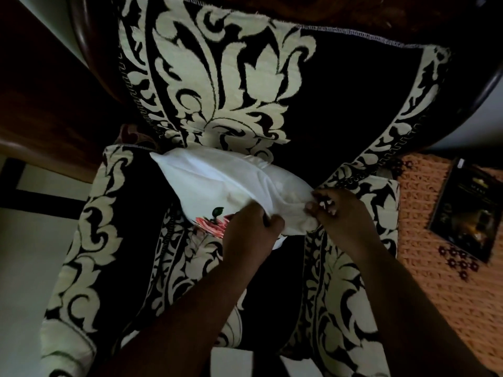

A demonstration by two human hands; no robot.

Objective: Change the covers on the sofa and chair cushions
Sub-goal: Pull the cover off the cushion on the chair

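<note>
Left hand (251, 229), centre of the frame, fingers curled, gripping a fold of white cloth (217, 183). Right hand (340, 210), just to its right, fingertips pinching the same cloth at its right-hand edge. White cloth bunched between both hands, spreading up and left from them, with a red and green flower print (213, 221) at its lower edge beside the left hand. Lying on a black and cream patterned seat cover (114, 227), below a matching backrest cover (245, 83) filling the upper centre. Dark wooden chair frame (89, 47) at upper left. At right of the frame, orange crocheted mat (424, 240) with a dark book (468, 208) resting on it.
</note>
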